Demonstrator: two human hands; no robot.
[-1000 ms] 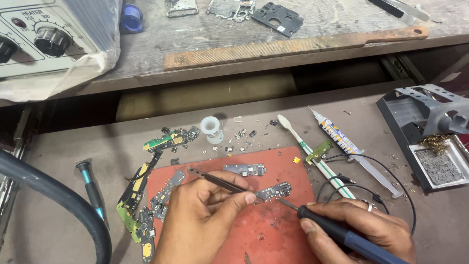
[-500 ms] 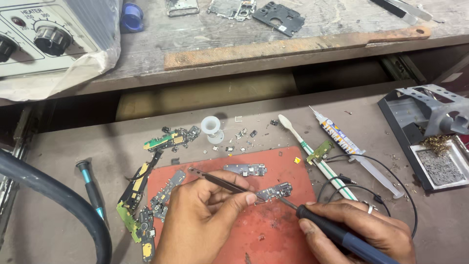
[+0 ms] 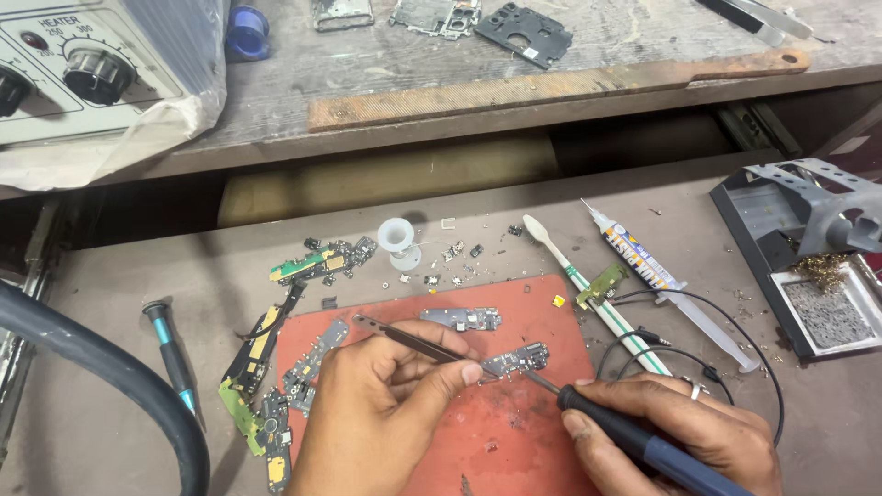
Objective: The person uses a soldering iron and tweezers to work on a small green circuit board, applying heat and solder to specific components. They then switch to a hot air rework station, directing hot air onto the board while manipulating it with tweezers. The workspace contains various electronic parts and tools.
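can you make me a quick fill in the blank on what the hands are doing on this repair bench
1. The left hand holds thin metal ____ against the small circuit board.
2. The right hand grips a soldering ____ with a blue and black handle.
3. The board lies on a ____ coloured mat.
4. A white toothbrush lies to the ____ of the mat.

Missing words: tweezers; iron; red; right

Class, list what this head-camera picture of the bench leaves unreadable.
- Small grey circuit board: solder joint too small, head view.
- Dark-handled soldering iron: handle end cut by bottom edge.
- Left hand: tweezer grip hidden by fingers.
- Grey iron stand: cut by right edge.
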